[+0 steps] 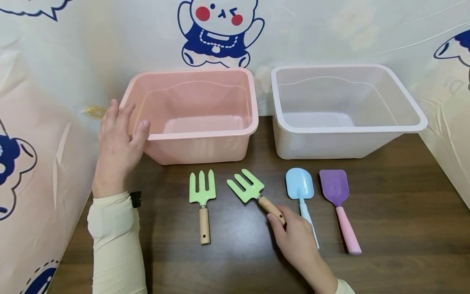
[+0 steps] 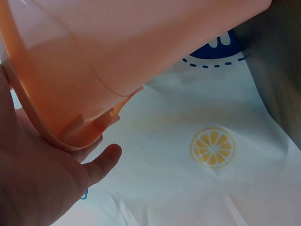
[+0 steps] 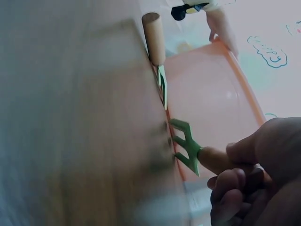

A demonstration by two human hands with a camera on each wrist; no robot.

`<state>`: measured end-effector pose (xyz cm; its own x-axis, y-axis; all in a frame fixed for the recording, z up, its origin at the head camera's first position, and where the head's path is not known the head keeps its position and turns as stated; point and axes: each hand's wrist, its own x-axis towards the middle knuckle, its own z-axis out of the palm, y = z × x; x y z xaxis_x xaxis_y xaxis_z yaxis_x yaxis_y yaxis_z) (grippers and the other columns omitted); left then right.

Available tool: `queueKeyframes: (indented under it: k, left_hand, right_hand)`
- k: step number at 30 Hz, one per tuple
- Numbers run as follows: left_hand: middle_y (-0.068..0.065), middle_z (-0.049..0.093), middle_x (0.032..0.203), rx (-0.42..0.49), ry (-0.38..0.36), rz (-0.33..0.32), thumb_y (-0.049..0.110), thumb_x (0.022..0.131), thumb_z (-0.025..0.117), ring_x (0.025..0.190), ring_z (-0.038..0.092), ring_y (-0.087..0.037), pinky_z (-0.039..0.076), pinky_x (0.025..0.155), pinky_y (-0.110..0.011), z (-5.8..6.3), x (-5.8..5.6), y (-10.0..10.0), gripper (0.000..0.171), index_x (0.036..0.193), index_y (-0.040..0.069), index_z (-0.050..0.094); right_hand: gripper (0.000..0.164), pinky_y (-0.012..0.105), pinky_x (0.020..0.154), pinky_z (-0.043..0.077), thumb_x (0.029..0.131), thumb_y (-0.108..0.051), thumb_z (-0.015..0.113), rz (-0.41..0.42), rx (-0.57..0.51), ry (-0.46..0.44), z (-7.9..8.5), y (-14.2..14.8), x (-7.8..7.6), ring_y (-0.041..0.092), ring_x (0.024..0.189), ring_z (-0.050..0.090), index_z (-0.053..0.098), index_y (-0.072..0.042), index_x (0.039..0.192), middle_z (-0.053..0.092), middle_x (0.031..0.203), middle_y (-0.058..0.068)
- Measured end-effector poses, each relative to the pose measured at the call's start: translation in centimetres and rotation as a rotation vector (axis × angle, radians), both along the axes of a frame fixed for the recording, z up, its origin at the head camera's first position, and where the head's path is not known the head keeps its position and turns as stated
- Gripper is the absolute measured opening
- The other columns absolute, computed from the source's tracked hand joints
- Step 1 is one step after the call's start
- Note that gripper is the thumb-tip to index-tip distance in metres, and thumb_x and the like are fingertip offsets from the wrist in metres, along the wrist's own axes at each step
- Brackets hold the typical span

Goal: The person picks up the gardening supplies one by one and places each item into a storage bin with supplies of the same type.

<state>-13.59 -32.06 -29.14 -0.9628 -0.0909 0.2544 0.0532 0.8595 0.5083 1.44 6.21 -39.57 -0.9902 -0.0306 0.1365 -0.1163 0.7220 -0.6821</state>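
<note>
- Currently, I see the right hand with fingers and thumb clamped round the end of a wooden handle, the handle of the held fork.
- Through the head camera I find that green fork around the middle of the worktop, its three tines pointing toward the far left corner.
- From the right wrist camera I see its handle tilted up off the wood and its tines angled down; whether the tips touch, I cannot tell.
- I have the left hand at the left side of the pink tub, fingers spread, thumb apart, resting on the rim by the tub's near left corner.
- To the left of the held fork I see a second green fork lying flat, tines to the far edge, handle to the near edge.
- On the other side I find a blue shovel, its handle running just beside the right hand.
- Next to it, closer to the right edge, I see a purple shovel with a pink handle.
- Along the far edge I have the pink tub and, to its right, a white tub, a narrow gap between them.
- Behind both I see a patterned cloth.
</note>
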Motion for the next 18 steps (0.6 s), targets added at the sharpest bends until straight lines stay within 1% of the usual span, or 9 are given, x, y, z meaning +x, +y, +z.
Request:
queueKeyframes:
  k: [2, 5, 10, 12, 18]
  left_hand:
    - [-0.012, 0.003, 0.168, -0.011, -0.007, 0.004, 0.046, 0.106, 0.041, 0.153, 0.001, -0.037, 0.003, 0.116, -0.065, 0.0, 0.0, -0.1, 0.065, 0.16, 0.013, 0.028]
    - [-0.013, 0.003, 0.168, -0.024, -0.026, 0.015, 0.048, 0.106, 0.038, 0.152, 0.001, -0.039, 0.004, 0.116, -0.065, 0.0, 0.1, -0.1, 0.066, 0.161, 0.013, 0.027]
    - [-0.017, 0.013, 0.167, -0.025, -0.026, 0.01, 0.049, 0.105, 0.038, 0.151, 0.006, -0.041, 0.008, 0.117, -0.063, -0.1, 0.0, -0.2, 0.066, 0.16, 0.011, 0.03]
    - [-0.017, 0.015, 0.166, -0.024, -0.029, 0.004, 0.05, 0.105, 0.037, 0.152, 0.006, -0.04, 0.007, 0.117, -0.062, -0.1, -0.1, -0.2, 0.067, 0.159, 0.011, 0.031]
    - [-0.015, 0.011, 0.167, -0.022, -0.049, -0.009, 0.051, 0.105, 0.037, 0.152, 0.004, -0.038, 0.007, 0.117, -0.063, -0.1, -0.1, -0.4, 0.067, 0.16, 0.012, 0.029]
  right_hand:
    - [0.016, 0.03, 0.056, 0.042, 0.094, -0.015, 0.074, -0.006, -0.018, 0.051, 0.1, 0.3, -0.1, 0.011, 0.063, 0.049, 0.072, -0.007, 0.107, 0.05, 0.07, -0.008]
    - [0.015, 0.03, 0.055, 0.042, 0.093, -0.013, 0.074, -0.015, -0.058, 0.092, 0.3, 0.6, -0.2, 0.01, 0.062, 0.048, 0.072, -0.007, 0.107, 0.05, 0.07, -0.009]
    - [0.014, 0.027, 0.051, 0.041, 0.094, -0.015, 0.073, -0.04, -0.152, 0.059, 0.8, 1.1, -0.3, 0.008, 0.058, 0.046, 0.073, -0.011, 0.108, 0.048, 0.066, -0.01]
    - [0.014, 0.027, 0.05, 0.041, 0.094, -0.015, 0.073, -0.045, -0.182, 0.049, 1.1, 1.3, -0.3, 0.007, 0.057, 0.046, 0.073, -0.013, 0.108, 0.048, 0.066, -0.011]
    - [0.015, 0.027, 0.05, 0.041, 0.093, -0.012, 0.074, 0.008, -0.215, 0.101, 1.8, 1.9, -0.5, 0.008, 0.059, 0.046, 0.073, -0.012, 0.108, 0.048, 0.067, -0.01]
